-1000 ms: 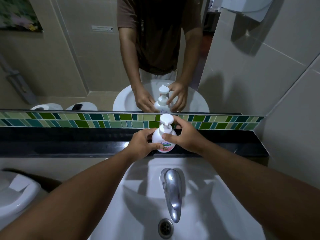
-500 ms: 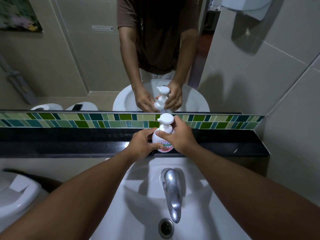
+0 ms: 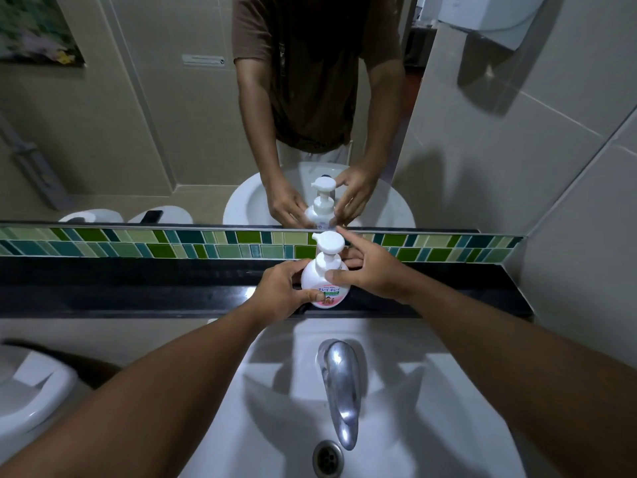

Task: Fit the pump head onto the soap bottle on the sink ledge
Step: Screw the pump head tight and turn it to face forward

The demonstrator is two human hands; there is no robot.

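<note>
The bottle (image 3: 324,286) stands upright on the black ledge (image 3: 138,288), just behind the sink (image 3: 431,391) and straight behind the tap (image 3: 339,384). It is white with a pink band at the bottom and a printed label. The pump (image 3: 328,243) sits on top of the bottle, on its neck, with the spout turned to the left of the bottle.

The left hand (image 3: 281,293) is clamped on the left side of the bottle; its thumb lies across the lower front, over the label. The right hand (image 3: 372,270) is on the right side of the bottle. Its thumb presses on the bottle shoulder, and its index finger is stretched up and touches the right edge of the pump. The other fingers of this hand go behind the bottle, so the hand grips the bottle loosely, not fully closed.

Behind the bottle runs a strip of green tiles (image 3: 172,244), and above the strip is the mirror (image 3: 155,132), where the bottle, the pump and both hands show again. The drain (image 3: 327,458) lies in the sink, on the near side of the tap.
</note>
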